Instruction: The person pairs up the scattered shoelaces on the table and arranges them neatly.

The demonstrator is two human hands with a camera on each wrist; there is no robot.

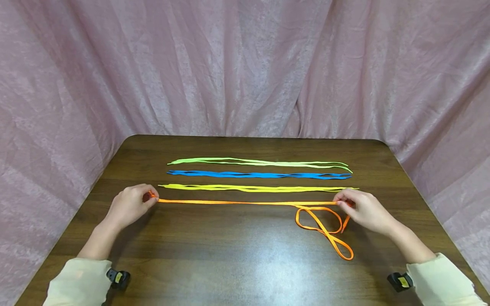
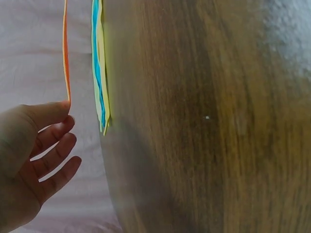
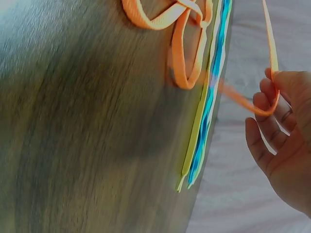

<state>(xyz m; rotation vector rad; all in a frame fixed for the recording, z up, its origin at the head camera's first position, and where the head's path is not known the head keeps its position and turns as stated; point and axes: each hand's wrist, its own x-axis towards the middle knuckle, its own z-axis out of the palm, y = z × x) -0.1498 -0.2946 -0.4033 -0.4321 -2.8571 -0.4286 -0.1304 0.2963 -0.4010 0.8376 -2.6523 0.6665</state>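
An orange shoelace (image 1: pixel 229 202) is stretched straight from side to side between both hands in the head view. My left hand (image 1: pixel 132 204) pinches its left end between thumb and forefinger. Near the other side, my right hand (image 1: pixel 363 209) pinches the lace between thumb and fingers. Slack from the lace lies in loops on the table, left of and below the right hand, and a short tail hangs beneath that hand. In the right wrist view the orange lace (image 3: pixel 272 48) rises from the right hand (image 3: pixel 286 126), with part of it draped across the fingers.
Beyond the orange lace, a yellow shoelace (image 1: pixel 245 188), a blue shoelace (image 1: pixel 245 174) and a light green shoelace (image 1: pixel 264 162) lie folded lengthwise in parallel rows. The brown wooden table (image 1: pixel 214 246) ends at a pink curtain (image 1: pixel 229 68).
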